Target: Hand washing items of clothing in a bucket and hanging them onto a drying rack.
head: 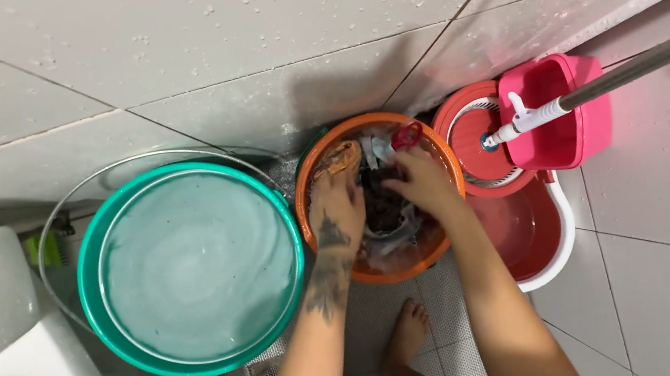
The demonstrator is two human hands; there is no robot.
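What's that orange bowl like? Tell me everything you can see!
The orange bowl is round and looks like plastic. It sits on the floor between a big green bucket and a red mop bucket. Inside lie wet dark clothes. The left hand and right hand press into them.

A big teal bucket (194, 269) full of cloudy water stands left — wire handle (64, 216) lying back against the tiled wall (253, 39). To the right sits a red mop bucket (535, 233) with its spinner basket (484, 147), a pink tub (563, 110), and a mop pole (630, 70) slanting across. White toilet (2, 331) at the far left.
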